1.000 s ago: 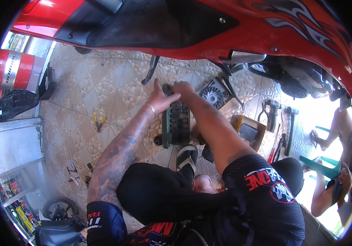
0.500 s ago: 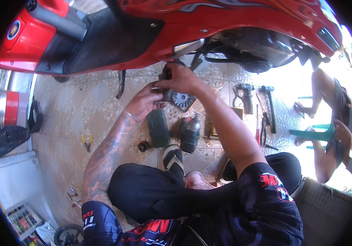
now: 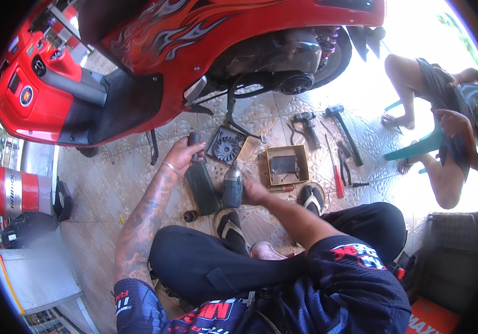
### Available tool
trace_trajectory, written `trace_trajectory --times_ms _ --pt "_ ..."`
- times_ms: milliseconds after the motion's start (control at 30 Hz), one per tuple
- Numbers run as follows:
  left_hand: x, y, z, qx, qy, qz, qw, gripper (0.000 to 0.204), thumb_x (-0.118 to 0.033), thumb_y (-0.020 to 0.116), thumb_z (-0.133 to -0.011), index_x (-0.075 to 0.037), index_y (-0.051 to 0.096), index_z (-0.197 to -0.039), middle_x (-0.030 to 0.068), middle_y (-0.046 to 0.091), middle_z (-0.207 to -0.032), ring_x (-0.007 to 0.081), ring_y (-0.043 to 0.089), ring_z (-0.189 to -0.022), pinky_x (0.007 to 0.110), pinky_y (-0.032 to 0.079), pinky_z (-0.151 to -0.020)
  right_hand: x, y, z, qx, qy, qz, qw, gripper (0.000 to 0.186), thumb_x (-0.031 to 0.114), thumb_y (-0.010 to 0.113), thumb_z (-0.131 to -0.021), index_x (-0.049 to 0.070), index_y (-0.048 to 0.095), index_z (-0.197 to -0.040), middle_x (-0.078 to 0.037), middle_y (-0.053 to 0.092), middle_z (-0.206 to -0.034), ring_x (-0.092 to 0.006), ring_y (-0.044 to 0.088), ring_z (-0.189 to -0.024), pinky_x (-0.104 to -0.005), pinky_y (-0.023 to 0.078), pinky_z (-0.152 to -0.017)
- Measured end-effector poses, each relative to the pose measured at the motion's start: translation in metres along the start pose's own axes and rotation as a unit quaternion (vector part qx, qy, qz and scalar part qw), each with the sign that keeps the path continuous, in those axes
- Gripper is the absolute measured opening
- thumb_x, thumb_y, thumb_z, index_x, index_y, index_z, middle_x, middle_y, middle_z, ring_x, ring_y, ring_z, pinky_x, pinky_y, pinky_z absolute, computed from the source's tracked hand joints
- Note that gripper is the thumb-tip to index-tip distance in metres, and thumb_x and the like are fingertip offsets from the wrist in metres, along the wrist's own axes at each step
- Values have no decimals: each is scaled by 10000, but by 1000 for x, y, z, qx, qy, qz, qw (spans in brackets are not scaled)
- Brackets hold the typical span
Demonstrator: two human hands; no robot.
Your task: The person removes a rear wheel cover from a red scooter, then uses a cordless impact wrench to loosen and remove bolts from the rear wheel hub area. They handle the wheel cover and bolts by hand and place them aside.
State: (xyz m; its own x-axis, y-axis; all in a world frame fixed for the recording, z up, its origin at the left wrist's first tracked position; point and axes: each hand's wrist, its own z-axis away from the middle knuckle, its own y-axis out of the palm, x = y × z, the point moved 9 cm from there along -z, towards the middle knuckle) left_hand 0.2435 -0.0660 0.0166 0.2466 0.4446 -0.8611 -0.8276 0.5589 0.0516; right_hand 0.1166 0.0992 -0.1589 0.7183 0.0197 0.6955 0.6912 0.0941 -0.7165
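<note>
My left hand (image 3: pixel 182 155) is closed round a short dark cylinder (image 3: pixel 194 147), which looks like a deep socket. To its right, lower down, my right hand (image 3: pixel 254 191) grips a cordless impact driver (image 3: pixel 233 189) from the right side; its fingers are partly hidden. The driver's nose points away from me, toward a finned fan wheel (image 3: pixel 226 149) in a shallow box. Between my hands and my left foot lies a long dark green case (image 3: pixel 204 186). A small dark round part (image 3: pixel 190 216) sits on the floor beside it.
A red scooter (image 3: pixel 194 61) spans the far side, its stand (image 3: pixel 231 106) reaching the floor. At right lie a yellow box (image 3: pixel 270 177), a hammer (image 3: pixel 345 133), a red-handled screwdriver (image 3: pixel 339 181) and pliers (image 3: pixel 345 161). Another person (image 3: pixel 444 119) sits on a green stool (image 3: pixel 417 146).
My hands, together near the scooter before, are now apart and nearer me. The right has come down onto the impact driver; the left now shows the dark cylinder. The view has shifted rightward.
</note>
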Motion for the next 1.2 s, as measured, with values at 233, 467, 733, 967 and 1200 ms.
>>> trace_trajectory --times_ms 233,467,733,967,1200 --pt "-16 16 6 16 12 -18 1000 222 -199 713 -939 -75 602 -1087 0 620 -878 96 619 -762 256 533 -673 56 -33 -8 -148 -8 -262 954 666 281 736 -819 88 473 -1398 -204 658 -1211 -381 630 -1140 -431 499 -963" --pt "-51 21 22 -8 77 74 994 215 -222 693 -953 -81 612 -1093 12 630 -892 99 619 -776 260 526 -666 125 -178 -22 -40 -29 -216 975 560 323 717 -806 60 579 -1280 -229 668 -1177 -399 637 -1116 -427 515 -953" --pt "-139 64 92 -14 152 179 972 277 -271 659 -987 -55 632 -1158 13 602 -919 97 579 -768 229 488 -653 200 -366 57 -87 -209 -27 974 580 316 793 -725 66 618 -1219 -141 709 -976 -325 707 -871 -393 575 -777" --pt "-208 128 147 52 237 288 926 282 -266 653 -989 -46 624 -1164 48 617 -968 147 606 -865 277 516 -723 231 -390 104 -197 -306 -100 926 466 205 769 -743 42 644 -1161 -150 687 -914 -338 686 -816 -396 558 -731" --pt "-216 187 171 81 218 315 920 320 -287 605 -1019 -49 551 -1226 59 587 -1005 142 586 -862 283 526 -740 230 -381 112 -219 -301 -25 928 563 131 734 -766 67 582 -1305 -156 680 -1012 -348 676 -946 -426 535 -837"
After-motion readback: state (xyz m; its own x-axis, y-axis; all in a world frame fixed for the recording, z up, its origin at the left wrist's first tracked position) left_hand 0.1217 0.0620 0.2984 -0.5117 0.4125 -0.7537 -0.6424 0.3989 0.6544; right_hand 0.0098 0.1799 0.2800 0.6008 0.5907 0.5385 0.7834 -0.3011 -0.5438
